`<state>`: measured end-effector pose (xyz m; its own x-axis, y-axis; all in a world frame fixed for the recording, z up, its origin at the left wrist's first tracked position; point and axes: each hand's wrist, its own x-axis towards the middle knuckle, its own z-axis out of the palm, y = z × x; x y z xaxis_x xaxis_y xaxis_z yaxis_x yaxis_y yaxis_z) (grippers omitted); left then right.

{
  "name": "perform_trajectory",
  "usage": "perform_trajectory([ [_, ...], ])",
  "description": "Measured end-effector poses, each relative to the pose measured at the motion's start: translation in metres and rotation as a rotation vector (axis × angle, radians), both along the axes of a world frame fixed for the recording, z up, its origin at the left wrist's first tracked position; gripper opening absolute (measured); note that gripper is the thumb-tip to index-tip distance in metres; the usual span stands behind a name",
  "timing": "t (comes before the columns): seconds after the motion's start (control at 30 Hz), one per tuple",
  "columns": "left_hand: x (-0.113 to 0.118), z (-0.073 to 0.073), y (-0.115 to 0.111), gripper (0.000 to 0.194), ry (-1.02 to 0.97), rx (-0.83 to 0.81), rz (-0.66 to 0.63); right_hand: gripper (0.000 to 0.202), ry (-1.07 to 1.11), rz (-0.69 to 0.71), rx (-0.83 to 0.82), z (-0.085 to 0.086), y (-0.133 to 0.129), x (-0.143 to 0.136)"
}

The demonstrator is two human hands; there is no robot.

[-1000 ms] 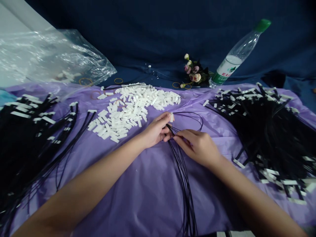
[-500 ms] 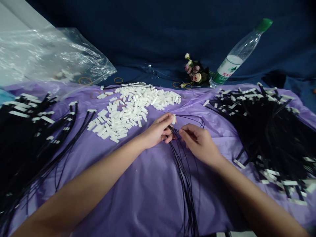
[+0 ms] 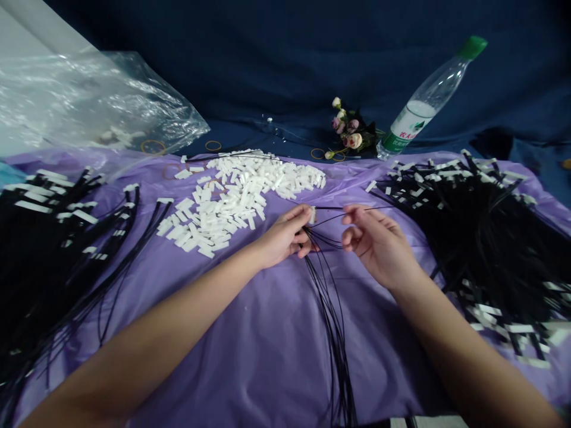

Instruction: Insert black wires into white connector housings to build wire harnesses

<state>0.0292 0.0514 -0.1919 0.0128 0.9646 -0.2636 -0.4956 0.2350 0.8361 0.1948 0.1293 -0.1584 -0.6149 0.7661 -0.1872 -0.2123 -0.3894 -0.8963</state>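
Near the centre, my left hand (image 3: 288, 236) pinches a small white piece (image 3: 313, 214) between thumb and forefinger. Its lower fingers are curled round a bundle of thin black cords (image 3: 332, 333) that hangs down over the purple cloth (image 3: 267, 333). To the right, my right hand (image 3: 375, 242) has its thumb and forefinger closed on black cords that run across from the white piece, while its other fingers are loosely curled. Behind my left hand lies a heap of white pieces (image 3: 232, 202).
Black cords with white ends are piled at the left (image 3: 49, 267) and right (image 3: 495, 238). Towards the back are a clear plastic bag (image 3: 116, 101), rubber bands (image 3: 213, 145), flowers (image 3: 353, 134) and a leaning bottle (image 3: 417, 119) with a green cap.
My right hand has moved right and slightly up, away from my left hand. The looped cords at the white piece are now stretched nearly straight. My left hand has stayed in place.
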Motion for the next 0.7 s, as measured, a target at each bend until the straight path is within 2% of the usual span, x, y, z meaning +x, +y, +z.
perform_trajectory([
  [0.13, 0.0, 0.001, -0.001, 0.023, 0.005, 0.013, -0.005, 0.016, 0.116, -0.482, 0.209, 0.001, 0.016, 0.007],
  [0.2, -0.001, 0.001, -0.001, 0.023, -0.001, 0.019, -0.009, 0.016, 0.214, -0.589, 0.221, 0.006, 0.029, 0.017],
  [0.27, -0.001, 0.001, -0.001, 0.023, -0.003, 0.023, -0.01, 0.014, 0.286, -0.539, 0.19, 0.013, 0.041, 0.026],
  [0.33, -0.001, 0.0, -0.001, 0.024, 0.003, 0.025, -0.01, 0.015, 0.284, -0.391, 0.165, 0.018, 0.046, 0.03],
  [0.4, -0.001, 0.0, -0.001, 0.024, 0.017, 0.019, -0.006, 0.021, 0.243, -0.284, 0.185, 0.018, 0.041, 0.029],
  [0.47, -0.001, 0.0, -0.001, 0.024, 0.036, 0.007, -0.004, 0.02, 0.142, -0.234, 0.295, 0.015, 0.028, 0.023],
  [0.5, -0.001, 0.0, -0.001, 0.024, 0.043, 0.001, -0.006, 0.014, 0.067, -0.223, 0.4, 0.012, 0.021, 0.02],
  [0.57, 0.0, 0.0, -0.001, 0.024, 0.051, -0.005, -0.013, 0.006, -0.143, -0.19, 0.73, 0.004, 0.008, 0.016],
  [0.63, 0.0, 0.002, -0.002, 0.024, 0.05, -0.009, -0.021, 0.005, -0.325, -0.167, 1.125, -0.002, 0.0, 0.013],
  [0.7, 0.002, 0.004, -0.002, 0.025, 0.054, -0.014, -0.026, 0.005, -0.416, -0.166, 1.394, -0.007, -0.003, 0.011],
])
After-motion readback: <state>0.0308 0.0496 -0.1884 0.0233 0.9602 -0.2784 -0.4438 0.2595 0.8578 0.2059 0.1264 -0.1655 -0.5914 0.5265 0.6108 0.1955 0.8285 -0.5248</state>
